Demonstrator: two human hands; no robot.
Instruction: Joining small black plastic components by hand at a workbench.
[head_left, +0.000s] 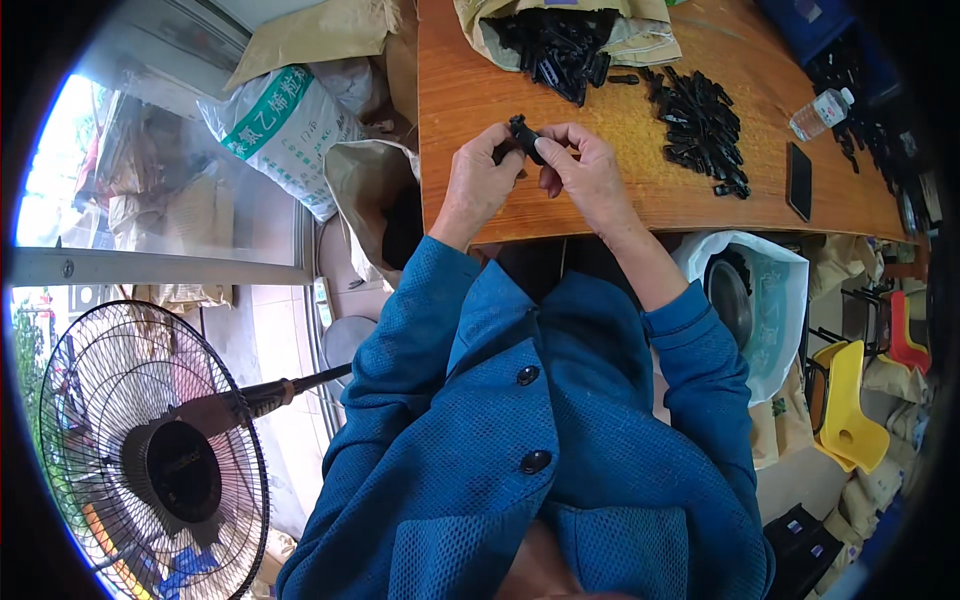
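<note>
Pinching a small black part by thumbs and fingertips of left hand and right hand; held over the near left of the wooden table, left of a black pile — probably light, stiff, slightly slippery, hardly fragile; best taken by the body — not the far tip.

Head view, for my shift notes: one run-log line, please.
right hand: holding black part | left hand: at same part, grip unclear | table: black pile, bag, bottle, phone
</note>
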